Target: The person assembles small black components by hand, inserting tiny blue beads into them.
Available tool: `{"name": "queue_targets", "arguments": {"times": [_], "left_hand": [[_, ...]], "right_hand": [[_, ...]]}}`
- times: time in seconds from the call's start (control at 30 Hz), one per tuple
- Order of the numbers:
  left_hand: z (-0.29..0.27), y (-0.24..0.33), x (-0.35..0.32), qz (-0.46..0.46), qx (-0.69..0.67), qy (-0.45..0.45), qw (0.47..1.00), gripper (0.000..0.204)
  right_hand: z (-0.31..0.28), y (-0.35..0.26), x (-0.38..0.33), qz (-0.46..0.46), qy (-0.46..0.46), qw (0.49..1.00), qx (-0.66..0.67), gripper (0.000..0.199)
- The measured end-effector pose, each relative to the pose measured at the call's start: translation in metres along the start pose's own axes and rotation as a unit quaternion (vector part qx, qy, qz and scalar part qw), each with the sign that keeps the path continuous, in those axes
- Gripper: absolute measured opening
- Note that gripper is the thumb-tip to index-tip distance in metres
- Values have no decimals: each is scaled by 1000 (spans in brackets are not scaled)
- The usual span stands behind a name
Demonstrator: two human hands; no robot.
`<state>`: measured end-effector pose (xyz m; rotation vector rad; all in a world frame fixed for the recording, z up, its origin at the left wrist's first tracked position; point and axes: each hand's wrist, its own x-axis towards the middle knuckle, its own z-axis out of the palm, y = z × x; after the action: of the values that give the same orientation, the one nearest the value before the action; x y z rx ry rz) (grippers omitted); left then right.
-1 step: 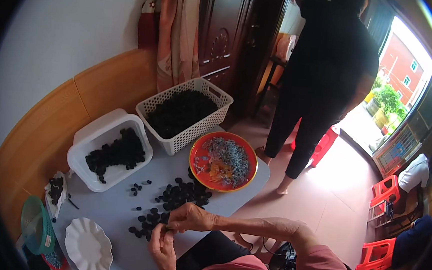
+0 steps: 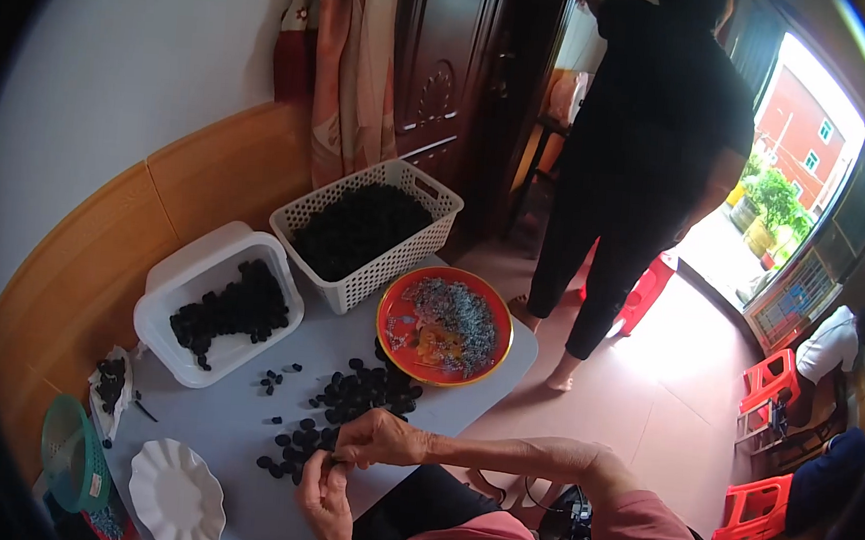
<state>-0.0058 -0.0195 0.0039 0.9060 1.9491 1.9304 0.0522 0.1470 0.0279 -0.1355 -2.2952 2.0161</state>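
Note:
My left hand (image 2: 327,493) and my right hand (image 2: 381,437) meet over the near edge of the grey table (image 2: 212,410). Both are closed, fingertips pinched together; what sits between them is too small and hidden to name. Just beyond my fingers spreads a loose pile of small round black pieces (image 2: 354,390), and some lie close beside my left hand. Past the pile stands a red, gold-rimmed plate (image 2: 385,317) with many small silvery-grey pieces heaped on it.
A white tub (image 2: 162,336) and a white perforated basket (image 2: 351,289) hold more black pieces. A scalloped white plate (image 2: 176,493) and a green sieve (image 2: 65,435) are at the left. A person in black (image 2: 653,135) stands beyond the table; red stools (image 2: 756,513) line the right.
The view has shifted very slightly. My hands keep the same pinch in the same place, and the things on the table have not moved.

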Motion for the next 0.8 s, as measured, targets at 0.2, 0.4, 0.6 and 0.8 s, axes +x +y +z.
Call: {"name": "queue_targets", "arguments": {"times": [0.2, 0.4, 0.6, 0.8], "left_hand": [[-7, -5, -2, 13, 38, -27, 999, 25], [-12, 10, -16, -61, 35, 42, 997, 25], [4, 5, -6, -28, -21, 16, 999, 18], [-3, -6, -21, -101, -152, 39, 982, 17]], "right_hand": [[8, 11, -7, -19, 15, 999, 35, 20], [27, 29, -9, -120, 82, 989, -16, 17], [14, 22, -18, -10, 144, 989, 7, 14], [10, -8, 9, -45, 87, 991, -86, 9]]}}
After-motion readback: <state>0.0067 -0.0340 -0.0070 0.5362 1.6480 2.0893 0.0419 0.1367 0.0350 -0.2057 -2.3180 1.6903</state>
